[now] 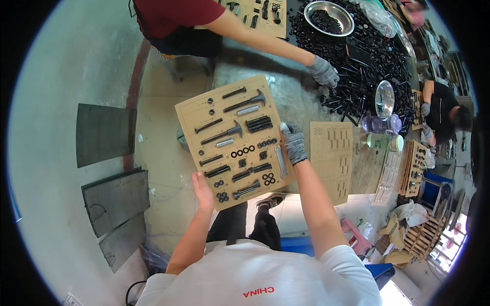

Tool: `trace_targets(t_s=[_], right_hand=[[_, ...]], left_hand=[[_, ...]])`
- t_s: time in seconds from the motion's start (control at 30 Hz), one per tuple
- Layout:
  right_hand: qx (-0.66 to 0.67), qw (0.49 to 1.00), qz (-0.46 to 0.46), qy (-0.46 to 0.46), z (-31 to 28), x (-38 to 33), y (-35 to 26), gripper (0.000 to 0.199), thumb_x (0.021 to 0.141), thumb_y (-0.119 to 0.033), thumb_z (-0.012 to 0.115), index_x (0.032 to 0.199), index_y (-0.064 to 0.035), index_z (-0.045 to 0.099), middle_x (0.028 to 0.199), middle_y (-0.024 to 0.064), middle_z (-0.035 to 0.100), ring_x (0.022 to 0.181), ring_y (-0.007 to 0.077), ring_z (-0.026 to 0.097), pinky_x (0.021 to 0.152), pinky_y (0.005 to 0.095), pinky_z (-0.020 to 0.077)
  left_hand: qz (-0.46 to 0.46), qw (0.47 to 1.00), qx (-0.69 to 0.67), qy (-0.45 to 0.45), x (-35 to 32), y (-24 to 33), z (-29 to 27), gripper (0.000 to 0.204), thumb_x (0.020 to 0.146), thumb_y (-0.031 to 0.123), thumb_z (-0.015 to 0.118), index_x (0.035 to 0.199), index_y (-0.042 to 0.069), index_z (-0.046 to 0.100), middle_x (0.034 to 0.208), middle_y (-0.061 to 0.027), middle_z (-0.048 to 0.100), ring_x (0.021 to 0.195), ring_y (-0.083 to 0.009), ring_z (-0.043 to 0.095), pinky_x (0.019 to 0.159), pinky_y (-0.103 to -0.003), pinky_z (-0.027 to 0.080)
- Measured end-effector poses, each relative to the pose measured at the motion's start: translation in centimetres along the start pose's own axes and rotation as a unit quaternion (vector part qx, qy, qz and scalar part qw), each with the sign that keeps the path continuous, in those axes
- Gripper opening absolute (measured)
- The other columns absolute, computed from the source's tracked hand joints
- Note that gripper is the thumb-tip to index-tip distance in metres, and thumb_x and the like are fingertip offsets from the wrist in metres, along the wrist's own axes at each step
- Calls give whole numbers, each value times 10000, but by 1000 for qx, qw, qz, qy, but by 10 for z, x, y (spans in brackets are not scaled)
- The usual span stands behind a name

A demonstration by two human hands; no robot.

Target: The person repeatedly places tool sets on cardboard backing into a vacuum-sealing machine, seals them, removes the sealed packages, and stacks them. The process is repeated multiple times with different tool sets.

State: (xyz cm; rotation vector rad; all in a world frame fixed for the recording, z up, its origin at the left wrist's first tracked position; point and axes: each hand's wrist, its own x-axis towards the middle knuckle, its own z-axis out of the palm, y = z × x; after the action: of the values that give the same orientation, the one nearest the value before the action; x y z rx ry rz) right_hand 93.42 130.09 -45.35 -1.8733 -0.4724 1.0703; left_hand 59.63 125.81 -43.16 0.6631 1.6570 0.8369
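In front of me I hold up a tan cardboard parts card (190, 113), tilted, between both hands. My bare left hand (204, 190) grips its lower left edge. My right hand (294, 142), in a grey knit glove, closes on the right edge with the thumb over the face. Fixed on the card are dark bolts (259, 124), two dark hammer-shaped pieces (222, 134), silver tubes (224, 143), black rings (243, 152), several nuts (222, 197) and a silver open-ended wrench (281, 162) beside my right hand.
Beyond, a co-worker's gloved hand (323, 71) reaches into a pile of black bolts and nuts (357, 92). A metal bowl (343, 30), bottles (380, 124) and another card (321, 153) lie on the table (240, 69). Dark panels (104, 135) lean against the left wall.
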Motion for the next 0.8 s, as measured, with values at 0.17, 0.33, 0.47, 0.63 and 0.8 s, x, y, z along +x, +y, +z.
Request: trace_targets(t_s=[0.17, 0.33, 0.47, 0.63, 0.8], right_hand=[[72, 996, -34, 45, -33, -40, 9, 272, 978, -253, 705, 1077, 0, 701, 979, 58, 710, 858, 141, 606, 788, 311, 519], [141, 979, -47, 142, -96, -104, 24, 267, 969, -266, 724, 1037, -9, 698, 926, 24, 683, 811, 111, 570, 750, 293, 510], [214, 953, -29, 213, -149, -173, 37, 261, 975, -276, 716, 1015, -19, 694, 890, 1, 659, 785, 97, 547, 734, 288, 504], [300, 896, 0, 327, -216, -275, 51, 242, 988, -259, 700, 988, -17, 691, 857, 5, 656, 745, 97, 556, 680, 270, 509], [350, 827, -24, 438, -303, -405, 82, 251, 994, -260, 689, 1017, -10, 700, 858, 14, 673, 720, 93, 581, 659, 271, 534]], left_hand=[[46, 997, 30, -52, 0, 20, -7, 285, 1109, 292, 393, 1109, 34, 516, 1045, -70, 557, 982, -152, 491, 926, -333, 430], [75, 984, 64, -147, -26, 46, 15, 243, 1098, 265, 436, 1073, 52, 553, 969, -13, 565, 920, -110, 508, 877, -291, 444], [83, 968, 100, -215, -65, 69, 44, 254, 1092, 244, 446, 1035, 26, 564, 933, -37, 574, 894, -121, 502, 861, -301, 446], [137, 916, 182, -329, -133, 91, 87, 251, 1078, 241, 478, 1013, 19, 574, 920, -39, 571, 878, -114, 486, 834, -289, 439], [148, 854, 210, -453, -244, 71, 142, 244, 1072, 231, 490, 1022, 12, 586, 912, -36, 574, 881, -111, 475, 842, -279, 425]])
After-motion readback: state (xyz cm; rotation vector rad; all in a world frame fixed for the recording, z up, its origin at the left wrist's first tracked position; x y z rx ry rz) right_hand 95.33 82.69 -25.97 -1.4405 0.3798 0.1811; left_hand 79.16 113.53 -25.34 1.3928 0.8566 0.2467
